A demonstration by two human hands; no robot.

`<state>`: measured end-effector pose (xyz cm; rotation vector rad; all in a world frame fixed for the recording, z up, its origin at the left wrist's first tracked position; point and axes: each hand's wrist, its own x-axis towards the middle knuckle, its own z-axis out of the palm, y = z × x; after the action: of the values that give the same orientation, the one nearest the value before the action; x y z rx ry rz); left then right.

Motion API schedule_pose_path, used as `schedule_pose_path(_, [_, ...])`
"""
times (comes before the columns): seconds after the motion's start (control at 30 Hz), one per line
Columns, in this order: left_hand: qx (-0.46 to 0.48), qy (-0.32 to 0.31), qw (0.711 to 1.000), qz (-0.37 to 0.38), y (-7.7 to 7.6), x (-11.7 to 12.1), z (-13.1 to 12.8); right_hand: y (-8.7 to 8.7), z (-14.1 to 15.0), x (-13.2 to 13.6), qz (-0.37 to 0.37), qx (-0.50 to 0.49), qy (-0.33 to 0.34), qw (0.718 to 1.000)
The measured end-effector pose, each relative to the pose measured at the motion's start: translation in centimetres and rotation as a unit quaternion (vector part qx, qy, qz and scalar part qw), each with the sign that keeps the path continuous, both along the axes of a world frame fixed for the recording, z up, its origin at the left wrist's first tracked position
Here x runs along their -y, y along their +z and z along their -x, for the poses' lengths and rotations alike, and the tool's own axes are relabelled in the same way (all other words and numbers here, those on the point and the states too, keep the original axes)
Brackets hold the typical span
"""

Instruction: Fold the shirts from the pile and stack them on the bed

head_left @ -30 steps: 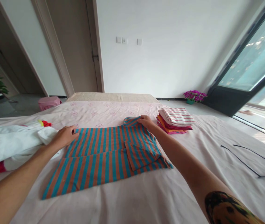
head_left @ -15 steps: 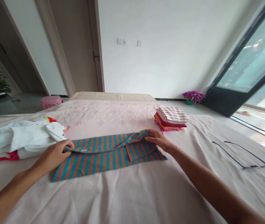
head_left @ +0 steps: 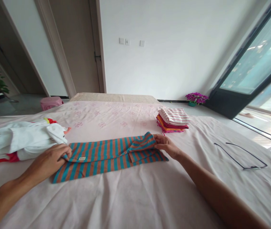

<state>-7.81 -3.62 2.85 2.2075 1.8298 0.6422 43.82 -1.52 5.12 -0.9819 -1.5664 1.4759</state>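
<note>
A garment with teal and brown stripes [head_left: 106, 156] lies across the bed in front of me, folded into a long strip. At its left end my left hand [head_left: 56, 156] is closed, pinching the upper layer near a small pale label [head_left: 82, 158]. My right hand [head_left: 167, 144] pinches the far right corner, where the fabric bunches up and a short flap is folded inward. The lower layer rests flat on the sheet, and the upper layer is slightly raised along its front edge.
White and red clothes [head_left: 30, 136] are heaped at the left. A neat stack of folded clothes [head_left: 173, 119], striped on top, sits beyond my right hand. Eyeglasses [head_left: 252, 167] lie on the sheet [head_left: 135, 203] at the right. A pink stool [head_left: 51, 103] stands past the bed.
My left hand has drawn the upper layer a little toward me, and more of the label shows. My right hand still holds its corner. The view has shifted slightly.
</note>
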Motion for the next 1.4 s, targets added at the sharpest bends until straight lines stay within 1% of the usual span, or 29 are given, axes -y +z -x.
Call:
schedule_pose_path(0.07, [-0.055, -0.072, 0.995, 0.029, 0.2, -0.4, 0.4, 0.3, 0.0, -0.3, -0.007, -0.002, -0.013, 1.0])
schedule_pose_path(0.1, [-0.079, -0.088, 0.992, 0.045, 0.5, -0.7, 0.5, 0.3, -0.1, -0.4, -0.011, -0.005, -0.015, 1.0])
schedule_pose_path(0.17, [-0.1, -0.067, 0.991, 0.065, 1.3, -1.1, 0.0, 0.3, -0.2, -0.8, -0.013, -0.012, -0.016, 1.0])
schedule_pose_path(0.2, [-0.095, -0.044, 0.992, 0.071, 1.8, -1.3, -0.8, 0.2, -0.2, -0.9, -0.012, -0.015, -0.016, 1.0])
schedule_pose_path(0.23, [-0.078, -0.021, 0.994, 0.07, 2.4, -1.4, -2.0, 0.1, -0.2, -1.0, -0.012, -0.016, -0.017, 1.0])
schedule_pose_path(0.3, [-0.011, 0.023, 0.997, 0.07, 3.6, -1.5, -5.4, 0.0, -0.2, -1.0, -0.012, -0.018, -0.016, 1.0])
schedule_pose_path(0.37, [0.069, -0.01, 0.996, 0.049, 4.3, -1.7, -9.8, -0.2, -0.1, -0.8, -0.014, -0.023, -0.012, 1.0])
schedule_pose_path(0.4, [0.116, -0.037, 0.991, 0.054, 4.3, -1.9, -12.1, -0.2, 0.0, -0.8, -0.015, -0.027, -0.01, 0.999])
schedule_pose_path(0.47, [0.205, -0.097, 0.97, 0.087, 3.9, -2.5, -16.5, -0.2, 0.0, -0.7, -0.018, -0.033, -0.012, 0.999])
schedule_pose_path(0.53, [0.233, -0.14, 0.957, 0.104, 2.9, -3.3, -20.3, -0.2, 0.0, -0.6, -0.018, -0.031, -0.018, 0.999])
schedule_pose_path(0.63, [0.241, -0.14, 0.953, 0.117, 1.2, -4.5, -24.5, -0.1, -0.1, -0.7, -0.013, -0.019, -0.019, 1.0])
schedule_pose_path(0.7, [0.229, -0.133, 0.958, 0.112, 0.5, -4.9, -26.1, -0.1, 0.0, -0.7, -0.015, -0.014, -0.018, 1.0])
schedule_pose_path(0.77, [0.241, -0.127, 0.958, 0.094, 0.2, -4.7, -26.9, -0.2, 0.0, -0.8, -0.027, -0.012, -0.02, 0.999])
schedule_pose_path(0.87, [0.306, -0.104, 0.945, 0.046, 0.2, -3.1, -26.8, -0.5, 0.2, -1.5, -0.06, 0.003, -0.05, 0.997])
schedule_pose_path(0.93, [0.315, -0.097, 0.944, 0.016, 0.3, -1.6, -26.3, -0.9, 0.4, -2.4, -0.086, 0.065, -0.082, 0.991])
schedule_pose_path(0.97, [0.301, -0.102, 0.948, 0.007, 0.3, -0.9, -26.0, -1.1, 0.6, -2.8, -0.102, 0.118, -0.097, 0.983])
schedule_pose_path(1.0, [0.278, -0.109, 0.954, 0.005, 0.4, -0.3, -25.8, -1.3, 0.8, -3.2, -0.123, 0.183, -0.108, 0.969])
schedule_pose_path(1.07, [0.227, -0.122, 0.966, 0.02, 0.5, 0.5, -25.5, -1.6, 1.2, -3.7, -0.174, 0.311, -0.124, 0.926])
schedule_pose_path(1.1, [0.206, -0.123, 0.97, 0.034, 0.6, 0.8, -25.3, -1.7, 1.5, -3.9, -0.199, 0.359, -0.131, 0.902])
schedule_pose_path(1.17, [0.172, -0.125, 0.975, 0.066, 0.9, 0.9, -25.2, -1.8, 1.9, -3.9, -0.233, 0.415, -0.151, 0.867])
schedule_pose_path(1.2, [0.154, -0.125, 0.977, 0.075, 1.1, 0.8, -25.1, -1.8, 2.0, -3.9, -0.239, 0.429, -0.16, 0.856])
schedule_pose_path(1.27, [0.108, -0.122, 0.984, 0.073, 1.6, 0.6, -24.8, -1.7, 2.1, -3.8, -0.244, 0.446, -0.165, 0.845])
schedule_pose_path(1.33, [0.063, -0.111, 0.99, 0.05, 2.1, 0.3, -24.6, -1.6, 2.1, -3.8, -0.242, 0.46, -0.147, 0.842])
schedule_pose_path(1.4, [0.05, -0.095, 0.994, 0.027, 2.4, -0.2, -24.3, -1.5, 1.9, -3.8, -0.233, 0.462, -0.132, 0.845])
